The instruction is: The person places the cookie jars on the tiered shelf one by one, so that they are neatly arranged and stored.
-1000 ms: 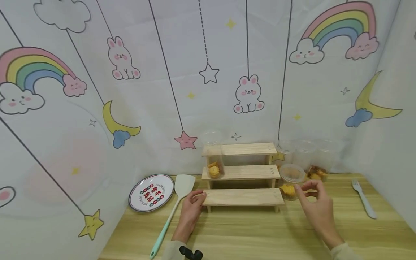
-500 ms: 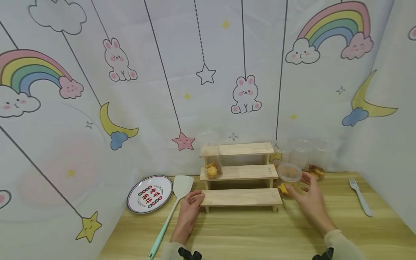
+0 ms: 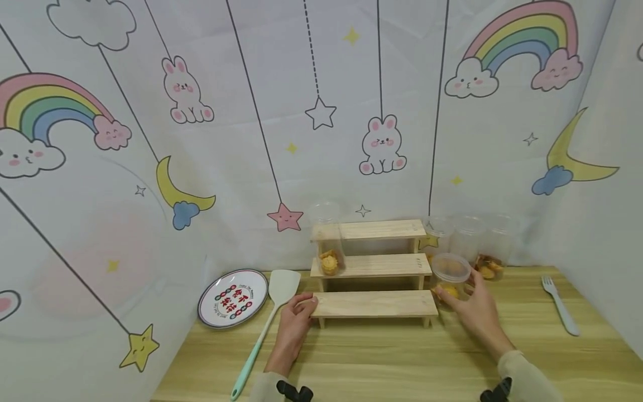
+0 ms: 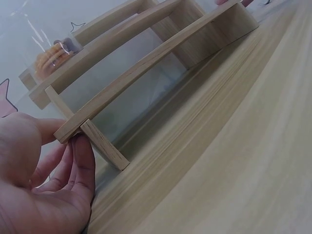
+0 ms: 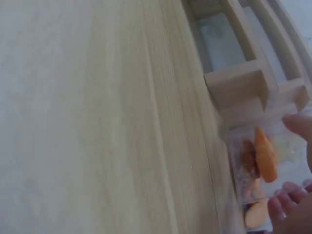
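Upright on the tabletop (image 3: 382, 365), at three o'clock from the wooden stand (image 3: 374, 304), is a clear jar (image 3: 450, 268) with orange pieces (image 5: 265, 156) inside. The right hand (image 3: 478, 310) has its grip curved round the jar, though the blurred wrist view hardly shows how firmly. The left hand (image 3: 294, 321) pinches the stand's lowest tier at its nine o'clock end, grip nearly closed.

Soft, even light filled the head view, keeping the backdrop (image 3: 326, 167) bright and shading the gaps beneath the wooden shelf (image 3: 374, 304). At the far right, clear jars (image 3: 468, 237) half dissolved into that paleness. The left wrist view was dimmer and cooler, its planks bowed by distortion. The right wrist view was hazy, its tabletop (image 5: 97, 117) washed out, orange snacks (image 5: 265, 158) blurred.
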The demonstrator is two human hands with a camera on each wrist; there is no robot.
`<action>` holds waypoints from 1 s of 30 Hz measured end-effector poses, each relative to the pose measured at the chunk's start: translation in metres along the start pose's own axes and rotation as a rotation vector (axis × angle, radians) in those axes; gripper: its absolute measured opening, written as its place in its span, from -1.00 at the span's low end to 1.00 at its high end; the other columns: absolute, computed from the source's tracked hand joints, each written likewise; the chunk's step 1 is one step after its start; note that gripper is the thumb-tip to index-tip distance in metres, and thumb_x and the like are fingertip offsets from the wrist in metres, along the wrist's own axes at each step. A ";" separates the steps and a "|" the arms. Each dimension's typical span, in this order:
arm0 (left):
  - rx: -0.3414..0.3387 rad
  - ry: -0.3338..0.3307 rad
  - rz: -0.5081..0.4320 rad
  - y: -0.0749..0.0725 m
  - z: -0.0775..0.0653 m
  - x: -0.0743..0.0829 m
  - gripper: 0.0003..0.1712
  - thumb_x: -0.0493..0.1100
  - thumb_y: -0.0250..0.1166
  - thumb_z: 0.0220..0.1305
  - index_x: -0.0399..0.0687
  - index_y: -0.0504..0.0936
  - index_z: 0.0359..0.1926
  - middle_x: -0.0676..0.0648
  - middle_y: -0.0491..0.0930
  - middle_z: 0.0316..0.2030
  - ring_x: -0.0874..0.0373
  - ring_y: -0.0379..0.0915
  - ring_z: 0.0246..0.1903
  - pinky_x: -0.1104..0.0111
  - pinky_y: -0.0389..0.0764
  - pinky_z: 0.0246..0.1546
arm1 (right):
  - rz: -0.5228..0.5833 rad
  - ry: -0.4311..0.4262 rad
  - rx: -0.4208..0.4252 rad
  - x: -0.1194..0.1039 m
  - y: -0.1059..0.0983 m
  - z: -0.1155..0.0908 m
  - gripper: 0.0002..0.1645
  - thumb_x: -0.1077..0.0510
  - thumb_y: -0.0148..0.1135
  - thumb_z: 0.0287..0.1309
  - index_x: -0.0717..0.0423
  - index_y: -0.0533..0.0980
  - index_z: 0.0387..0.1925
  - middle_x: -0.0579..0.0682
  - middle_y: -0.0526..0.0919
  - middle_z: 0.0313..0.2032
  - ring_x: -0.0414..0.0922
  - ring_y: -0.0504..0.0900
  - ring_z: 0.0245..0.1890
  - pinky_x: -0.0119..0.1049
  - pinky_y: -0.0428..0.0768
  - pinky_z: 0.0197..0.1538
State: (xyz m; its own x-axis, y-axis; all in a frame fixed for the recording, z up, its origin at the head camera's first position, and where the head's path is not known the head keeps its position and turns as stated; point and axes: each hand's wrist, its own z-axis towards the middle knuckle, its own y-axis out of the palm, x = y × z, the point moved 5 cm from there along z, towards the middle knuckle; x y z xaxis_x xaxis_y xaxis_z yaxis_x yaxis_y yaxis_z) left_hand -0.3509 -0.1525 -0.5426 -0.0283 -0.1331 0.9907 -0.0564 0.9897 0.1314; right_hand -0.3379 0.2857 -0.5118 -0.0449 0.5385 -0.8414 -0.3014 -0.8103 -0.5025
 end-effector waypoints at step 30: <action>0.010 -0.008 -0.003 0.000 0.000 0.001 -0.49 -0.08 0.37 0.56 -0.30 0.53 0.33 -0.08 0.74 -0.05 0.22 0.62 -0.17 0.36 0.64 -0.17 | -0.044 -0.257 0.294 -0.076 -0.037 -0.023 0.09 -0.03 0.75 0.02 0.25 0.40 0.47 0.25 0.63 0.07 0.09 0.58 0.06 -0.26 0.47 0.03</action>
State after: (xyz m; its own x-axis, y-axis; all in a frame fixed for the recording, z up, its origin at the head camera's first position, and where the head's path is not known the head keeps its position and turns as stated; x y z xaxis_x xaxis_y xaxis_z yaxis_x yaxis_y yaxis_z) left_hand -0.3508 -0.1524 -0.5420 -0.0365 -0.1369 0.9899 -0.0661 0.9887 0.1343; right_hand -0.3019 0.2691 -0.4339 -0.2516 0.6418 -0.7244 -0.5664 -0.7045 -0.4275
